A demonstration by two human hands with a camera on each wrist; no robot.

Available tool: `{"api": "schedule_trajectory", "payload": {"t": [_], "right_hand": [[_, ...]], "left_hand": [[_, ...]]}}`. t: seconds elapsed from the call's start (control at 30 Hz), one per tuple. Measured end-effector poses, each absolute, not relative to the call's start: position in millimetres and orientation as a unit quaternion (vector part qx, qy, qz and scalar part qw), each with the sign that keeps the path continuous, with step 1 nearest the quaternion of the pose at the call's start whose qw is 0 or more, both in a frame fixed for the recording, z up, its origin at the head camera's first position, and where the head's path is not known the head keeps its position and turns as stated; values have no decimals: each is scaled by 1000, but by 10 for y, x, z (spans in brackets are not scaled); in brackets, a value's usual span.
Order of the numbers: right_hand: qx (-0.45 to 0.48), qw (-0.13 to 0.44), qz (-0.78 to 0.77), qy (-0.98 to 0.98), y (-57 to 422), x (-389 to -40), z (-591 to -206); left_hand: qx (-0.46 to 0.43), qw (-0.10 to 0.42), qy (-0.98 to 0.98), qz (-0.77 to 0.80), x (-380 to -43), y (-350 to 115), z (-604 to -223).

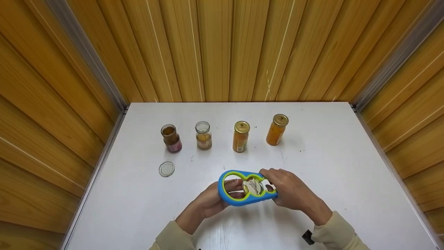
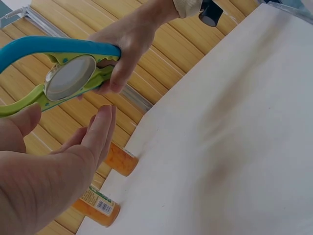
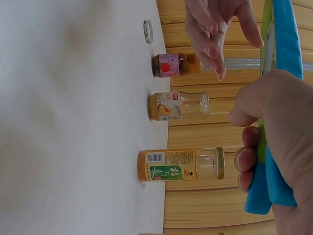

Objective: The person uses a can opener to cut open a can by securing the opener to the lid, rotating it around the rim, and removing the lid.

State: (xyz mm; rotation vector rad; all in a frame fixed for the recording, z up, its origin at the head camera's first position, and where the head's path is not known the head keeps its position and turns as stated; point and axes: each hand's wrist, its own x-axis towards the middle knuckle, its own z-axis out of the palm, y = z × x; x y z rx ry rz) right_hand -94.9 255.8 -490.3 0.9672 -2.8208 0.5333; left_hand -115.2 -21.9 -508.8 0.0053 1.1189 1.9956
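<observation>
My right hand point(image 1: 293, 189) grips the narrow end of a blue and green jar opener point(image 1: 239, 202), held above the front of the table. A metal jar lid point(image 1: 254, 186) sits in the opener's middle hole; its pale underside faces my left wrist camera. Close under the opener's wide ring is my left hand point(image 1: 211, 201), palm up. Its loosely extended fingers point(image 2: 100, 129) hold nothing in the left wrist view. Whether the left thumb touches the ring, I cannot tell.
Behind the hands stand a lidless dark jar point(image 1: 172, 141), a lidless, partly filled jar point(image 1: 204, 140) and two gold-lidded orange jars, one in the middle point(image 1: 240, 140) and one at right point(image 1: 275, 132). Another lid point(image 1: 167, 169) lies on the white table point(image 1: 138, 208). Wooden walls point(image 1: 222, 52) enclose it.
</observation>
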Motion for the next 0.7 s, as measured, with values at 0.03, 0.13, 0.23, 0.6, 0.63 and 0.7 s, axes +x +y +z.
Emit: {"api": "schedule_trajectory", "payload": {"t": [0.03, 0.13, 0.23, 0.6, 0.63, 0.7], "right_hand": [[319, 56, 177, -929, 2554, -950, -4909], [325, 63, 180, -926, 2539, -950, -4928], [329, 71, 182, -924, 2517, -949, -4947], [332, 68, 177, -924, 2456, -955, -4997], [332, 69, 177, -924, 2453, -952, -4997], [333, 70, 175, -924, 2448, -946, -5001]], "left_hand": [[1, 413, 447, 794, -1146, -218, -5086], [5, 409, 454, 791, -1129, -213, -5086], [19, 409, 455, 790, -1112, -211, -5092], [28, 423, 448, 787, -1091, -191, -5104], [29, 423, 446, 788, -1091, -189, -5107], [31, 425, 442, 789, -1089, -187, -5113]]}}
